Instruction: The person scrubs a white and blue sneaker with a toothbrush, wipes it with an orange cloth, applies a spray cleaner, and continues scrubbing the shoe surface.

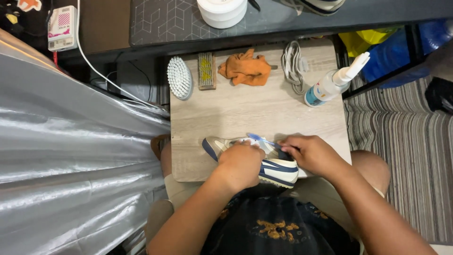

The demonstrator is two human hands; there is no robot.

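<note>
Nearest us, our left hand (241,163) presses the cream, navy-striped sneaker (278,170) at six o'clock on the pale wooden table (245,111); our right hand (309,152) grips a blue toothbrush (262,140). Striped rug (410,146) at three o'clock.

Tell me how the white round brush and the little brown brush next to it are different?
The white oval brush is bigger and rounded; the brown brush is smaller and rectangular. The white brush hangs partly over the wooden board's left edge; the brown brush lies fully on it. The white brush has pale bristles; the brown brush shows yellowish ones. Both lie untouched at the board's far end, side by side.
</note>
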